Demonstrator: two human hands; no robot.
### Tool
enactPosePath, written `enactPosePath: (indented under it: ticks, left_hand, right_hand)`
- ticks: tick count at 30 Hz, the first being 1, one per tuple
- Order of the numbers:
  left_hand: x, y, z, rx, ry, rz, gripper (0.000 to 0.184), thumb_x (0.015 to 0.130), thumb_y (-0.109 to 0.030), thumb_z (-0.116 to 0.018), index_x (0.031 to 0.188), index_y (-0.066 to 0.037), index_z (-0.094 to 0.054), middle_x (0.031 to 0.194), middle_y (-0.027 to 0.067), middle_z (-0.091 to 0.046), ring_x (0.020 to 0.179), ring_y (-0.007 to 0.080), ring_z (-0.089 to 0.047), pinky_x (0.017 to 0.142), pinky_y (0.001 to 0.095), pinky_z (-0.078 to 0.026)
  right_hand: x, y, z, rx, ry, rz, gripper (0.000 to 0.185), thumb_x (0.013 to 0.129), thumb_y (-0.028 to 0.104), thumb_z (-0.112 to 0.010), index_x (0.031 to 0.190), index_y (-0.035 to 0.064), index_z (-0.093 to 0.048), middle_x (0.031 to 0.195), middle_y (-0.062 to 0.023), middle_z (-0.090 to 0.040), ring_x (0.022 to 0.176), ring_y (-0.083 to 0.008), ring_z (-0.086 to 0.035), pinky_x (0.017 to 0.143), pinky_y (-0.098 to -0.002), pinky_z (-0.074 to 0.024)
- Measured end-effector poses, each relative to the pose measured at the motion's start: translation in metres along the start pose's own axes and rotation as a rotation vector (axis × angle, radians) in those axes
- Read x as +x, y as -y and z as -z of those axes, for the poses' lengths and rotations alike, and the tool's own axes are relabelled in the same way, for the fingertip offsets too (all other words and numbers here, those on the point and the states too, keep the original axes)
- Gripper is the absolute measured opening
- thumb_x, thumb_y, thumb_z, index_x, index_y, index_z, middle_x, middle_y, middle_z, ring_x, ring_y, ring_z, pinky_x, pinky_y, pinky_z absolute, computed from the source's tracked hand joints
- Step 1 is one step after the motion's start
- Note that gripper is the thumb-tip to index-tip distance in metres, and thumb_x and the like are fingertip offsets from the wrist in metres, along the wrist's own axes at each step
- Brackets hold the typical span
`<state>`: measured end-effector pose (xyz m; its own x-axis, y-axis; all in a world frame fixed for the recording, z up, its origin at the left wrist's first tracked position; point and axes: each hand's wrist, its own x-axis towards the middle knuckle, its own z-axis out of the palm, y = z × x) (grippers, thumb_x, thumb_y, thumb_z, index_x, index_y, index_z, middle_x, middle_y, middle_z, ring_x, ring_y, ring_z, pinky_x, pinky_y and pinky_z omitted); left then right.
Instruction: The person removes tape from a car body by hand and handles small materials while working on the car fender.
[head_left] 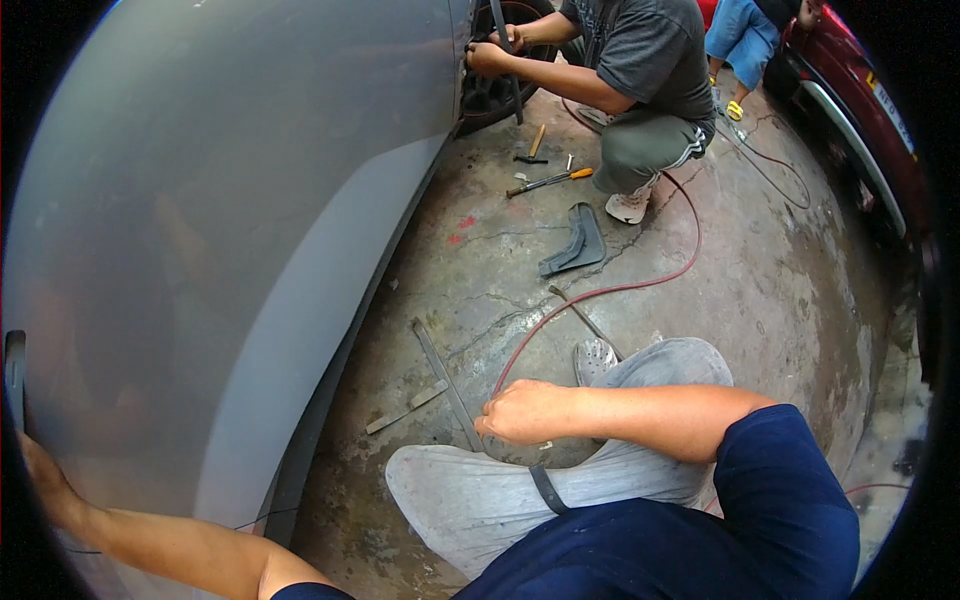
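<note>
The car door is a flat grey, with a paler grey band curving along its lower part. The floor is mottled grey-brown with darker stains and small red marks. Across it curls a dull red hose. The hammer has a yellow-tan handle and dark head; the mud flap is dark grey. The wearer's sleeve is navy, the trousers pale grey. The crouching co-worker's shirt is charcoal, the green-grey trousers striped white. The car opposite is deep red.
</note>
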<state>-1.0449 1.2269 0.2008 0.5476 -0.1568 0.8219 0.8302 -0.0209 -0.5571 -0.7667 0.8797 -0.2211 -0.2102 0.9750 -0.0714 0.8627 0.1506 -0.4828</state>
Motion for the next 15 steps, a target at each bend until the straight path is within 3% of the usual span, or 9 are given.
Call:
enactPosePath:
  ticks: [15]
  left_hand:
    - [0.005,-0.023,0.012,-0.092,0.014,0.120,0.042,0.104,-0.033,-0.053,0.089,0.003,-0.067,0.081,0.0234,-0.069,0.073,0.0438,-0.065,0.066,0.0533,-0.050]
  right_hand:
    - [-0.001,0.000,0.000,-0.011,-0.042,0.018,0.018,0.088,0.014,-0.059,0.100,0.0023,-0.067,0.084,-0.0141,-0.069,0.082,-0.0336,-0.073,0.067,-0.0445,-0.0592]
